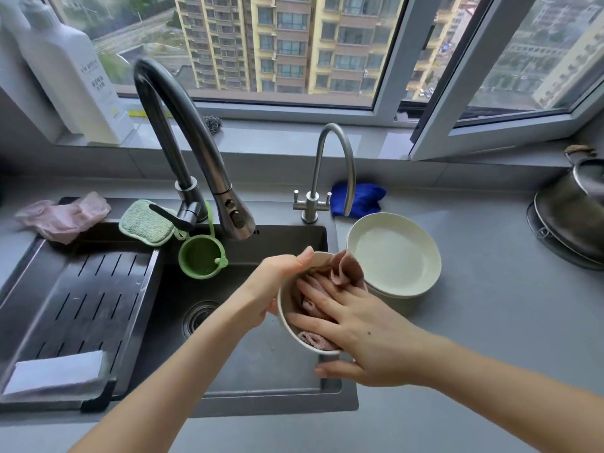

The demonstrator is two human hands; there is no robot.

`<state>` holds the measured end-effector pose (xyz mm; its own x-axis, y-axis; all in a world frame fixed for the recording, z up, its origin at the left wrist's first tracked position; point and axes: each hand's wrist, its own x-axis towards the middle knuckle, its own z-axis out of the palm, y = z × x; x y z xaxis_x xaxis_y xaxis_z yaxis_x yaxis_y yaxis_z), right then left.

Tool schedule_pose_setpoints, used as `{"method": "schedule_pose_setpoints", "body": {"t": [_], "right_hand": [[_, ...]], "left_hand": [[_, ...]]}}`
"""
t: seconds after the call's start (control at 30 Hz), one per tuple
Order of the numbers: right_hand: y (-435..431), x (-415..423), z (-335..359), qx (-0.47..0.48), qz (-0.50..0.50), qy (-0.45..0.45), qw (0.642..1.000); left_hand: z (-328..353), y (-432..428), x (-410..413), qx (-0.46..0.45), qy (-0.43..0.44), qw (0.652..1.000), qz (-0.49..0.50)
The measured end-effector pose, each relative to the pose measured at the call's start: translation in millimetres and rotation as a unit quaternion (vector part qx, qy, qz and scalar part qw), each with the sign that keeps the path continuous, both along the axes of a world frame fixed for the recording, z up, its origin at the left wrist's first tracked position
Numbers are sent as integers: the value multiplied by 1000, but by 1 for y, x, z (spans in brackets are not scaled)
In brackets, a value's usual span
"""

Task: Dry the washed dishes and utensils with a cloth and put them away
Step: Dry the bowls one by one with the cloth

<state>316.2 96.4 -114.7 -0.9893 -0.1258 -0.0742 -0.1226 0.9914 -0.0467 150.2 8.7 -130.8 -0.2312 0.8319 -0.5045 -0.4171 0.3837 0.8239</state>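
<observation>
A cream bowl (287,308) is held tilted over the right edge of the dark sink (261,371). My left hand (274,282) grips its far rim, thumb over the edge. My right hand (356,335) presses a mauve cloth (343,269) into the bowl with straight fingers, its thumb under the near rim. Part of the cloth sticks up past the rim. Stacked pale green plates (395,253) sit on the counter just right of the bowl.
A tall dark tap (196,152) arches over the sink; a smaller tap (330,171) stands behind the plates. A green cup (201,256), green sponge (145,223), pink glove (65,217), drain rack (78,305), blue cloth (362,199) and steel pot (575,210) surround the area.
</observation>
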Motion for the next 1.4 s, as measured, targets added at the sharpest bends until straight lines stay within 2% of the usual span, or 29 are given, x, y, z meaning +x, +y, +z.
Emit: {"method": "schedule_pose_setpoints", "body": {"t": [0.1, 0.17, 0.27, 0.33, 0.37, 0.43, 0.5, 0.53, 0.63, 0.77, 0.87, 0.97, 1.0, 1.07, 1.17, 1.23, 1.3, 1.4], "right_hand": [[-7, 6, 5, -46, -42, -6, 998], [-19, 6, 7, -122, -102, -30, 987], [-38, 0, 1, -257, -181, -25, 949], [-45, -1, 5, -316, -197, -17, 928], [-46, 0, 9, -302, -188, -4, 934], [-43, 4, 20, -191, -172, 91, 962], [-35, 4, 27, -126, -177, 170, 961], [-31, 2, 28, -110, -171, 172, 964], [-31, -6, 19, -75, -157, 90, 981], [-42, -7, 9, -200, -179, 23, 963], [-47, -7, 13, -290, -216, 34, 932], [-50, -7, 18, -318, -213, 44, 923], [-50, -5, 18, -309, -194, 46, 930], [-46, 3, 15, -230, -124, 61, 963], [-26, 16, 9, -64, -2, 50, 997], [-14, 18, 12, -11, 55, 64, 996], [-5, 16, 19, -4, 86, 105, 991], [5, 19, 17, 45, 102, 130, 985]], "left_hand": [[-1, -2, 7, -35, 10, 999, 28], [-6, -3, 12, -46, 25, 996, 65], [-13, -3, 18, -25, 51, 989, 134], [-10, -5, 16, 0, 47, 988, 145], [-8, -6, 15, 15, 39, 990, 138], [-4, -8, 9, 48, 28, 991, 119], [-1, -9, 4, 86, 18, 989, 116], [2, -9, 3, 98, 16, 988, 120], [12, -8, 7, 121, 30, 984, 127], [11, -9, 12, 81, 49, 984, 148], [8, -10, 13, 47, 32, 988, 146], [8, -11, 12, 33, 19, 990, 132], [9, -11, 11, 24, 0, 993, 113], [14, -13, 8, 3, -8, 998, 55], [20, -10, 0, 23, 56, 997, -50], [26, -2, -2, 19, 52, 989, -140], [35, 9, -2, -22, 16, 976, -218], [39, 14, -9, -18, -6, 971, -237]]}}
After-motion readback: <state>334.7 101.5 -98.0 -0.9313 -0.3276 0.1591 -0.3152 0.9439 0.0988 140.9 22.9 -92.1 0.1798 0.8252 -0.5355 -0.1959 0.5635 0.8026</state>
